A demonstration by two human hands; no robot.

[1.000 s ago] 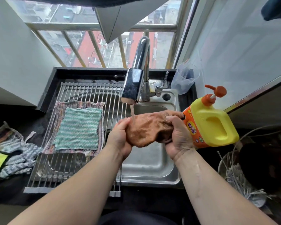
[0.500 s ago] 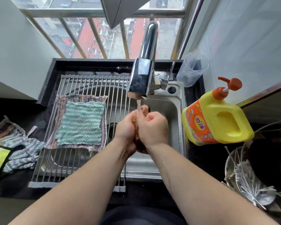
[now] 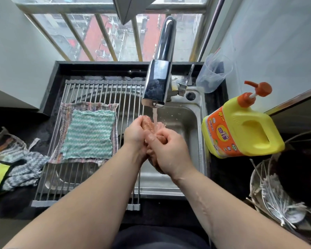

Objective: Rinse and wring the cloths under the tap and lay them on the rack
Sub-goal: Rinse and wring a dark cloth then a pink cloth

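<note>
Head view: my fingers (image 3: 162,139) curl tight round the cloth (image 3: 147,124), left hand (image 3: 134,133) against right hand (image 3: 171,151), under the running tap (image 3: 158,83). A second ago it hung spread; now it's bunched, so I judge wringing begins. The rack (image 3: 101,92) is next.

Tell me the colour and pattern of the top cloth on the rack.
The top cloth is teal with pale zigzag stripes; the head view shows it.

I see the rack (image 3: 97,90) spanning the sink's (image 3: 185,121) left half, two stacked cloths (image 3: 90,133) on it, the detergent bottle (image 3: 241,130) right of the sink.
</note>
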